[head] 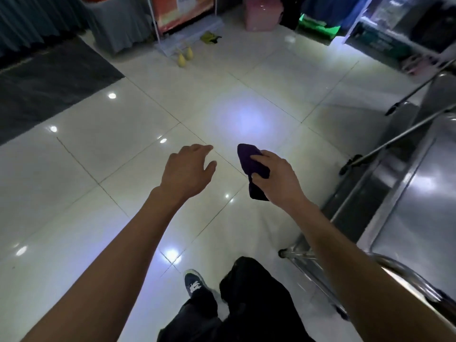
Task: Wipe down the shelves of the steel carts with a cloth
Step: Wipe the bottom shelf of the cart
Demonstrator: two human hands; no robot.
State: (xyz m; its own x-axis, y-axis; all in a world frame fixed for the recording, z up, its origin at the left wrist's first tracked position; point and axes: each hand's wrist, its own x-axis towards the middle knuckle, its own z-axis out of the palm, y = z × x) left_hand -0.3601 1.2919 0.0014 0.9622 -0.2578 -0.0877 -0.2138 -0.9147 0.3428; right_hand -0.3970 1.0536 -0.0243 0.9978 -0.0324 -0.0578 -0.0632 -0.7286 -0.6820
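Glossy white floor tiles [138, 183] fill most of the frame, dotted with small bright reflections and 1 large pale glare patch near the centre. A dark grey mat [49, 87] lies in the upper left of the frame, below blue-grey curtains. Along the top edge stand an orange panel, a pink box [262, 13] and something bright green [318, 27]; 2 small yellow objects [185, 56] sit on the floor just below the panel, too blurred to identify.

Both bare forearms reach forward from the bottom of the frame. The left hand [188, 169] hovers over the floor with its fingers loosely spread and relaxed, holding nothing. The right hand [276, 176] grips a dark purple cloth [253, 164], thumb and fingers curled around it, with part of the cloth sticking out above the hand and part hanging below it. The cloth is in the air at centre frame, apart from the steel cart [407, 206], which takes up the right side of the frame with its shiny shelves and tubular rails. The right forearm crosses in front of the cart's curved handle in the lower right.

At the bottom centre, dark trousers [249, 299] and 1 dark shoe [195, 283] with white laces show above the tiles.
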